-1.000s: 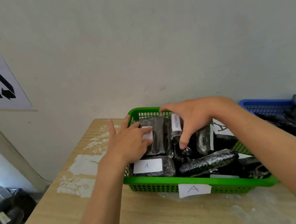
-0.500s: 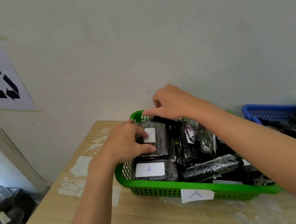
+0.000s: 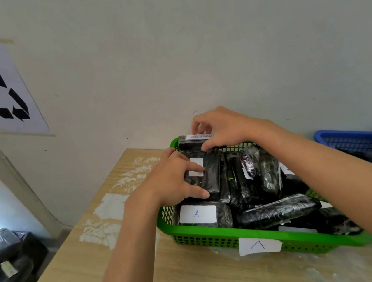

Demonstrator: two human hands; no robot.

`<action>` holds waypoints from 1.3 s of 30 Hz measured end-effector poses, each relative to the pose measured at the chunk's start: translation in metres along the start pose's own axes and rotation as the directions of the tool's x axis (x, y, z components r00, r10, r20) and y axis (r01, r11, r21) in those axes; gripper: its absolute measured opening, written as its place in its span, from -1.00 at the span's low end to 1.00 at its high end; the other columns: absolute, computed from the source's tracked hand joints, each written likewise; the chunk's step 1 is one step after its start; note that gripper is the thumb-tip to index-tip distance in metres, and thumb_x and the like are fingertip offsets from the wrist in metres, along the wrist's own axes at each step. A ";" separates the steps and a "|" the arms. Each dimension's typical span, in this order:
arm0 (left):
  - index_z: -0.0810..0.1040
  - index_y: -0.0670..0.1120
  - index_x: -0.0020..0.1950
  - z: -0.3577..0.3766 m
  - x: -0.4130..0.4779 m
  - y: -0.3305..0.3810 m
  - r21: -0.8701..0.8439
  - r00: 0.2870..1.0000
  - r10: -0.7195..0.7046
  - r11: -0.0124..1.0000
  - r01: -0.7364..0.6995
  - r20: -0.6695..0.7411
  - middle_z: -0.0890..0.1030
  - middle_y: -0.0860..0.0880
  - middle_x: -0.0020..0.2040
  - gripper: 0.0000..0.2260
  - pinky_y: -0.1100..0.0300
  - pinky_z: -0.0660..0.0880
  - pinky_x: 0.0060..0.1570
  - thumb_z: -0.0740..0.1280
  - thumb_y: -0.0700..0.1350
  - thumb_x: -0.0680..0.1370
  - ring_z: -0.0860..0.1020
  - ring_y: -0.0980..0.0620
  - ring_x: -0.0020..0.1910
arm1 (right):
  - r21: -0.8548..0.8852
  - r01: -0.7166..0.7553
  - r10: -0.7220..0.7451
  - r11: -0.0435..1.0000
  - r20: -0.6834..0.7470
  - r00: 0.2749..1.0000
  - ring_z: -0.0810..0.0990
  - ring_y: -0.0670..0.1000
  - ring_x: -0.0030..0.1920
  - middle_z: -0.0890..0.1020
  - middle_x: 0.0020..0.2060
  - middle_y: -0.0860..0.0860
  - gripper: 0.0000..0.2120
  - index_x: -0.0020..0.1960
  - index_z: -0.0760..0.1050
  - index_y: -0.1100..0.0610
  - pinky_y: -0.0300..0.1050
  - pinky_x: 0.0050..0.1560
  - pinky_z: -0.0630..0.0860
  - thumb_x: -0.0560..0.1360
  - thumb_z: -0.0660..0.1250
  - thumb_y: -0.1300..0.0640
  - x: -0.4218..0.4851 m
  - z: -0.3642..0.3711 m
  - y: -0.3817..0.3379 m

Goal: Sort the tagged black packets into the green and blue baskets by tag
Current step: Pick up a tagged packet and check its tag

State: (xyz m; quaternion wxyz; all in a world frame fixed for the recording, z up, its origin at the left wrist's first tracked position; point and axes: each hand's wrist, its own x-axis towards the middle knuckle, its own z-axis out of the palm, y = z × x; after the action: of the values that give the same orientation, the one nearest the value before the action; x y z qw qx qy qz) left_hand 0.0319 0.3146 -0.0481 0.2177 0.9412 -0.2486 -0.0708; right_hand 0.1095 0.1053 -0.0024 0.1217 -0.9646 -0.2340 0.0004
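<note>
Sorting looks well along: green basket crowded, blue basket partly filled; left hand grips 1 tagged packet, right hand pinches the far packet, neither yet settled.

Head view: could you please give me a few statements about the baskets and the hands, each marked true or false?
1. The front tag on the green basket reads A. True.
2. The right hand pinches the corner packet at the green basket's far end. True.
3. The left hand hangs idle. False: it grips the left packet inside the green basket.
4. The blue basket stands left of the green basket. False: it stands to its right.
</note>
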 end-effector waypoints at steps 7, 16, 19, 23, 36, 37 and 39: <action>0.53 0.16 0.45 0.002 0.000 -0.002 -0.010 1.000 0.006 1.000 -0.006 0.004 0.39 0.01 0.46 -0.38 -0.06 0.09 0.54 0.54 0.22 0.42 0.00 0.00 0.60 | -0.079 0.070 -0.074 0.994 -0.039 0.997 0.59 0.06 0.05 0.64 0.02 0.02 -0.65 0.12 0.56 0.05 0.07 0.06 0.57 0.42 0.61 0.03 0.017 0.011 -0.012; 0.56 0.12 0.43 0.001 0.003 0.001 -0.006 1.000 0.011 1.000 -0.011 -0.003 0.42 0.01 0.39 -0.38 -0.01 0.17 0.53 0.56 0.20 0.40 0.09 -0.01 0.54 | -0.255 0.048 -0.047 0.966 0.011 0.999 0.58 0.06 -0.06 0.54 -0.15 -0.10 -0.69 0.08 0.58 0.02 -0.08 -0.23 0.45 0.38 0.57 0.09 0.011 0.008 -0.003; 0.57 0.10 0.43 0.000 0.004 0.003 -0.014 1.000 0.009 1.000 -0.009 0.002 0.43 0.01 0.35 -0.38 0.02 0.20 0.51 0.57 0.19 0.39 0.12 -0.02 0.52 | -0.218 0.086 -0.087 0.972 0.006 0.996 0.55 -0.01 -0.06 0.52 -0.20 -0.19 -0.69 0.13 0.66 0.03 -0.09 -0.12 0.45 0.42 0.61 0.03 0.008 0.005 0.001; 0.60 0.07 0.40 -0.002 0.004 0.003 -0.023 1.000 0.011 1.000 -0.011 -0.004 0.45 0.00 0.29 -0.37 0.06 0.27 0.45 0.59 0.19 0.36 0.18 0.01 0.46 | -0.085 0.097 -0.104 0.992 -0.078 0.992 0.47 -0.12 -0.10 0.68 -0.03 -0.05 -0.66 0.20 0.69 0.06 -0.24 -0.11 0.34 0.45 0.60 0.05 0.001 0.016 0.008; 0.63 0.05 0.36 -0.003 0.003 0.001 -0.081 1.000 0.016 0.997 -0.017 -0.013 0.42 0.04 0.24 -0.37 0.22 0.26 0.29 0.63 0.18 0.32 0.23 0.05 0.41 | 0.039 0.031 -0.027 0.999 -0.100 0.995 0.60 -0.06 -0.02 0.72 0.03 -0.03 -0.78 0.17 0.70 0.04 -0.09 0.12 0.52 0.63 0.31 0.20 0.011 0.015 0.013; 0.63 0.05 0.36 -0.003 0.003 0.002 -0.083 1.000 0.013 0.996 -0.014 -0.012 0.42 0.03 0.24 -0.37 0.23 0.26 0.28 0.63 0.17 0.32 0.23 0.05 0.41 | -0.020 0.057 -0.059 0.998 -0.138 0.989 0.59 -0.02 0.01 0.70 0.01 -0.01 -0.79 0.13 0.69 0.05 -0.04 0.13 0.51 0.62 0.31 0.22 0.011 0.018 0.012; 0.63 0.05 0.36 -0.003 0.002 0.003 -0.084 1.000 0.006 0.996 -0.007 -0.011 0.43 0.02 0.25 -0.37 0.25 0.24 0.25 0.63 0.17 0.32 0.23 0.05 0.42 | -0.140 0.099 -0.118 0.985 -0.135 0.984 0.58 0.00 0.05 0.68 -0.04 -0.06 -0.81 0.09 0.69 0.03 -0.07 0.04 0.44 0.58 0.33 0.19 0.012 0.017 0.011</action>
State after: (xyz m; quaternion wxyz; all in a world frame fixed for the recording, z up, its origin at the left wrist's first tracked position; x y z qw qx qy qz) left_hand 0.0335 0.3123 -0.0447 0.2588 0.9306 -0.2475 -0.0754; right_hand 0.1243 0.1056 -0.0210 0.0735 -0.9538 -0.2767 -0.0908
